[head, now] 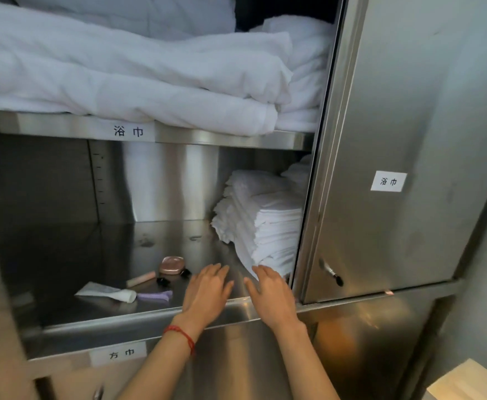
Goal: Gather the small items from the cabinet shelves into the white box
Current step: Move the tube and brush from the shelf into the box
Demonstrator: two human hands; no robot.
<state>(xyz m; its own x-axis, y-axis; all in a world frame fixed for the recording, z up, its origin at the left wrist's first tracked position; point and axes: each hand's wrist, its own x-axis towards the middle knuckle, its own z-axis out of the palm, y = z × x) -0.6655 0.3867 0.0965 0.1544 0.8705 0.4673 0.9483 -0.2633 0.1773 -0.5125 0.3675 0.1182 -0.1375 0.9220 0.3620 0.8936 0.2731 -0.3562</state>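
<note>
Head view: both hands, left hand (207, 287) and right hand (271, 293), flat, fingers spread, holding nothing; small items such as white tube (106, 293) just left. Risk: sweeping could roll pink stick (141, 279) away.

Tube (106, 293) left of hands (238, 290), on shelf (63, 255)

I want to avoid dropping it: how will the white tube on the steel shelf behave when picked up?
The white tube looks flattened at its tail, so it probably bends and weighs little. Lying flat, it should not roll far. The polished shelf may let it slide when pushed.
</note>
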